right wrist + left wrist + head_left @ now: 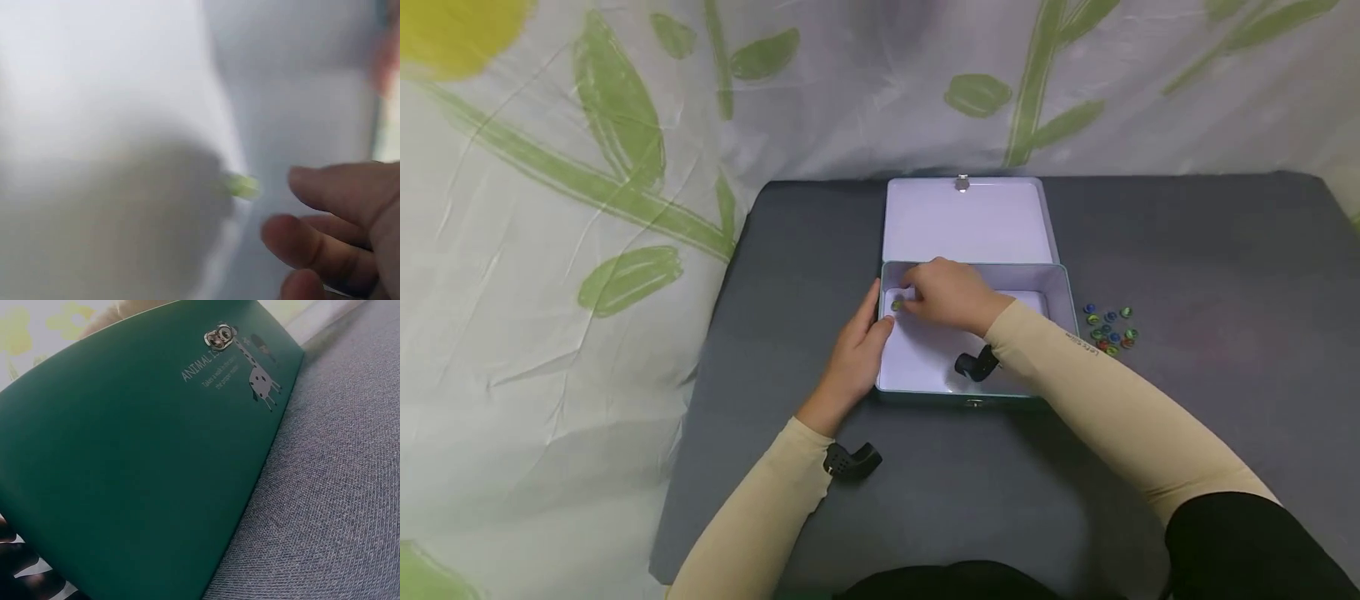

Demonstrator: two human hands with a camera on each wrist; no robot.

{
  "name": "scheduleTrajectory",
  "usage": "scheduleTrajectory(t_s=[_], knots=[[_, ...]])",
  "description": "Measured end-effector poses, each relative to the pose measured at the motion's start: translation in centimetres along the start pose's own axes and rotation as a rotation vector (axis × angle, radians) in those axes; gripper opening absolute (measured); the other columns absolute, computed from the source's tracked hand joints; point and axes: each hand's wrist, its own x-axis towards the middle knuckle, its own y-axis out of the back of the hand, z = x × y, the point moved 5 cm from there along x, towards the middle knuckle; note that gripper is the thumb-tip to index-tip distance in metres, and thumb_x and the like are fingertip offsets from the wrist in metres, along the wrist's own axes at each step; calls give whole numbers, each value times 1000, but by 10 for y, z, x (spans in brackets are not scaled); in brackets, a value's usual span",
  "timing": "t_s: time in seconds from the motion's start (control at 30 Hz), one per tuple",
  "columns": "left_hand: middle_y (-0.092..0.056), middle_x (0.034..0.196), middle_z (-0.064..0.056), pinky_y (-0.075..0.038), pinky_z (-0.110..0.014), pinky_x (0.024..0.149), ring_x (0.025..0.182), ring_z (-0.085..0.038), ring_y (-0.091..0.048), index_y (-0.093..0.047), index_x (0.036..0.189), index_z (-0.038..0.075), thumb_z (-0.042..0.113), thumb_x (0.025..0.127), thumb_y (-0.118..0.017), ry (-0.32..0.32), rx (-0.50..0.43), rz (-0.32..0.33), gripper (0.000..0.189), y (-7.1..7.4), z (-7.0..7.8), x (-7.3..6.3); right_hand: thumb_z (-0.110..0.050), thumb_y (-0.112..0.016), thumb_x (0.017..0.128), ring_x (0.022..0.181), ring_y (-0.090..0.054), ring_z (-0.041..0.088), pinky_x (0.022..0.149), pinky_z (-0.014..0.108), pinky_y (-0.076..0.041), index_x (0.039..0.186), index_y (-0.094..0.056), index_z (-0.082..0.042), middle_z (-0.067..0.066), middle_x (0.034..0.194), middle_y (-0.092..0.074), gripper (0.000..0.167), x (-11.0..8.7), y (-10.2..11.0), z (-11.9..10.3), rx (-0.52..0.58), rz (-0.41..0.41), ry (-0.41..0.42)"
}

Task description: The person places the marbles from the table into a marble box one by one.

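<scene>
A green metal box (125, 450) with a white inside (917, 358) sits with its lid (966, 225) folded back. My left hand (855, 354) grips the box's left wall, fingers along the outside and thumb over the rim. My right hand (951, 292) is inside, near the left wall. Just off its fingertips lies a green marble (242, 186) at the foot of the wall. The right wrist view shows a gap between this marble and my parted, slightly bent fingers (312, 187), which hold nothing.
Several blue, green and reddish marbles (1115, 337) lie loose on the dark grey table (1210, 400), right of the box. Behind the table hangs a white sheet (865, 100) with painted leaves. A metal clasp (220, 337) sits on the box's front.
</scene>
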Motion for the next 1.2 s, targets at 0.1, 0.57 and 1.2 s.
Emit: scheduleTrajectory(t_s=[0.1,0.57,1.2], knots=[[-29,171,-3,-39,-51,117,148,-26,-43,-22,169,17,27,110,-43,-1,-29,5,64,1,-2,1,-25,-76,96,67,-59,17,59,36,-47,113,-79,-8,-2,66,-66,25,-5,15,-1,14,32,-19],[-32,171,-2,-33,-50,119,150,-23,-37,-25,169,23,25,109,-46,31,-40,24,64,17,-8,-4,-25,-72,99,62,-56,19,61,36,-46,122,-77,-6,0,76,-69,30,-68,73,22,113,174,-130],[-30,171,-2,-24,-49,124,153,-19,-29,-25,169,19,25,109,-47,34,-58,58,64,40,-13,-13,-28,-63,105,59,-55,21,63,35,-44,125,-74,-2,10,90,-74,35,-135,67,120,251,231,-358]])
